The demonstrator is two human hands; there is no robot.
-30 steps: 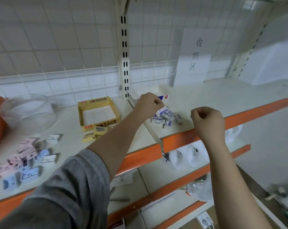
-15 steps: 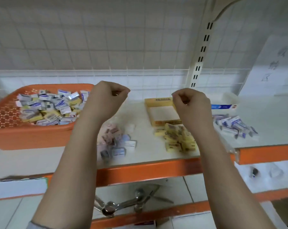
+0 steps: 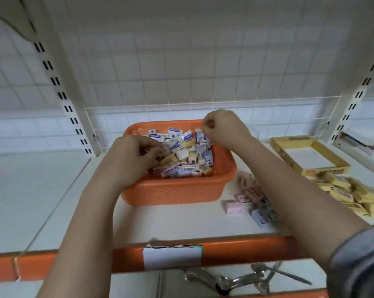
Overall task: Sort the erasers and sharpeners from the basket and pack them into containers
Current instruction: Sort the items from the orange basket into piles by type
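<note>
Head view is looking down onto a white shelf (image 3: 52,190) with an orange front lip. An orange basket (image 3: 175,192) is sitting near the middle of the shelf, closer to its back edge, filled with a heap of small boxed erasers and sharpeners (image 3: 186,151) in blue-white and yellow wrappers.

Left hand (image 3: 134,160) is reaching into the near-left part of the basket, fingers curled down among the pieces; whether it is actually gripping one, I cannot tell, since the fingertips are blurred. Right hand (image 3: 222,127) is hovering over the far-right corner of the basket with fingers curled in toward the thumb, seemingly around nothing; no piece is showing in it.

Just right of the basket, a small pile of pink and pale blue pieces (image 3: 252,196) is lying on the shelf, partly hidden under the right forearm. Farther right, a pile of yellow pieces (image 3: 349,194) is lying near the front edge, and behind it an open yellow box (image 3: 310,155) is sitting with a white inside. A blue-white box (image 3: 362,143) is showing at the far right edge.
</note>
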